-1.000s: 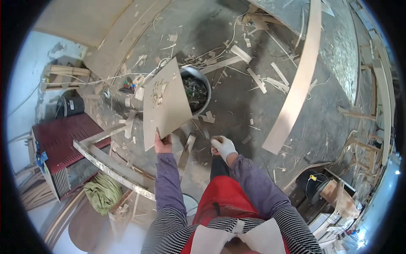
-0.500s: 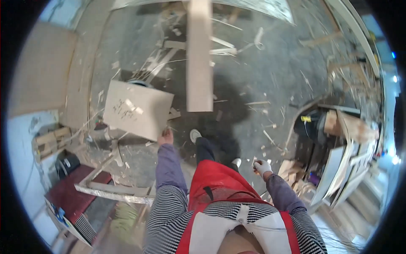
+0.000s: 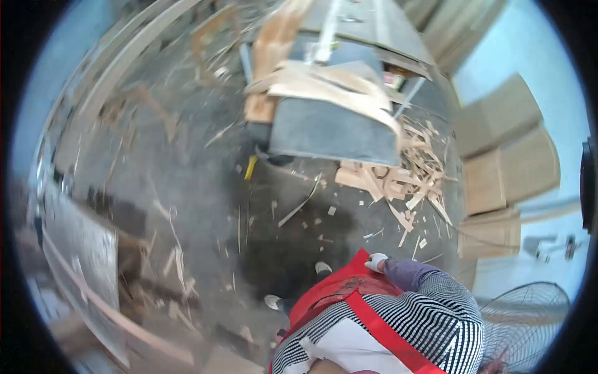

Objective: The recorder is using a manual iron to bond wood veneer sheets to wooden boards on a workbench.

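Observation:
My right hand [image 3: 377, 262], in a white glove, is low on my right side beside the edge of my red apron [image 3: 342, 274]. Its fingers are small and partly lost against the cloth, so whether they grip the apron I cannot make out. My left hand is out of view. In front of me stands a grey-topped workbench or machine [image 3: 336, 131]. Curved, pale wood offcuts [image 3: 336, 84] lie on top of it, beyond the reach of my right hand.
A heap of wood scraps [image 3: 417, 162] lies right of the bench. Brown panels [image 3: 517, 168] lean on the right wall, with a wire fan guard [image 3: 523, 318] nearer me. A yellow object [image 3: 251, 167] and scattered chips lie on the floor. A pale board edge [image 3: 115, 262] blurs at left.
My view has swung right, toward the grey bench. My left hand and the square board beside it have left the picture. My right hand now sits against the apron's edge.

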{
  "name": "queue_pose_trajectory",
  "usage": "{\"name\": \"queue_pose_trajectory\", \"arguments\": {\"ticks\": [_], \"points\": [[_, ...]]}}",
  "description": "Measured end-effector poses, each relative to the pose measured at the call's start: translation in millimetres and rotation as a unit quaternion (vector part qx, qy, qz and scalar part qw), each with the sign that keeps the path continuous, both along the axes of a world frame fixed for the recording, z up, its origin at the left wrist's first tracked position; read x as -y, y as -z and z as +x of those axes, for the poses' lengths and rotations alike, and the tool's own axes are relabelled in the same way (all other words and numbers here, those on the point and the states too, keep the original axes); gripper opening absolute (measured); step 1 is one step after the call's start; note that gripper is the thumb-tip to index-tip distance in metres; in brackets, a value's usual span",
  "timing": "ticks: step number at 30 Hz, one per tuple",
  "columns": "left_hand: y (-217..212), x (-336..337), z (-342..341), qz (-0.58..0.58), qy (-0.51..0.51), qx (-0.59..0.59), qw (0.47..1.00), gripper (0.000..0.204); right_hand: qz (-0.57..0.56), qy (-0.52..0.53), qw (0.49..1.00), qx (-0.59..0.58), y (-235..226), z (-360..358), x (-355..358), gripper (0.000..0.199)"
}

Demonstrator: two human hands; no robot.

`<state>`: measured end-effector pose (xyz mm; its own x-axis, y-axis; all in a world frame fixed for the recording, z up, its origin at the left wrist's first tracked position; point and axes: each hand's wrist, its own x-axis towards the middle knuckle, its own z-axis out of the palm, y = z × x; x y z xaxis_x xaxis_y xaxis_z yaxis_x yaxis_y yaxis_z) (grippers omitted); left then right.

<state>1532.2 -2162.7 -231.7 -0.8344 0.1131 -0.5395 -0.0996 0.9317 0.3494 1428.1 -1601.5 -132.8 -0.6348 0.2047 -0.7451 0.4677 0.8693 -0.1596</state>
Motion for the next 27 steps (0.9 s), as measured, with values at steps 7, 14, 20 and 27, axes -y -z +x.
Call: {"name": "queue_pose_trajectory", "arguments": {"ticks": [7, 14, 20, 27], "points": [[-47, -120, -151, 0.131, -0.074, 0.078, 0.986, 0.030, -0.023, 0.268, 0.961, 0.058, 11, 70, -137, 0.044], [-46, -223, -306, 0.196, 0.014, 0.007, 0.980, 0.034, -0.028, 0.318, 0.948, -0.018, 0, 60, -182, 0.043], [-188, -503, -428, 0.328, 0.161, 0.150, 0.919, 0.025, -0.108, 0.540, 0.830, -0.086, -31, 82, -259, 0.044], [-234, -761, -456, 0.336, 0.357, 0.215, 0.845, 0.026, 0.006, 0.665, 0.746, 0.023, 15, 173, -283, 0.052]]}}
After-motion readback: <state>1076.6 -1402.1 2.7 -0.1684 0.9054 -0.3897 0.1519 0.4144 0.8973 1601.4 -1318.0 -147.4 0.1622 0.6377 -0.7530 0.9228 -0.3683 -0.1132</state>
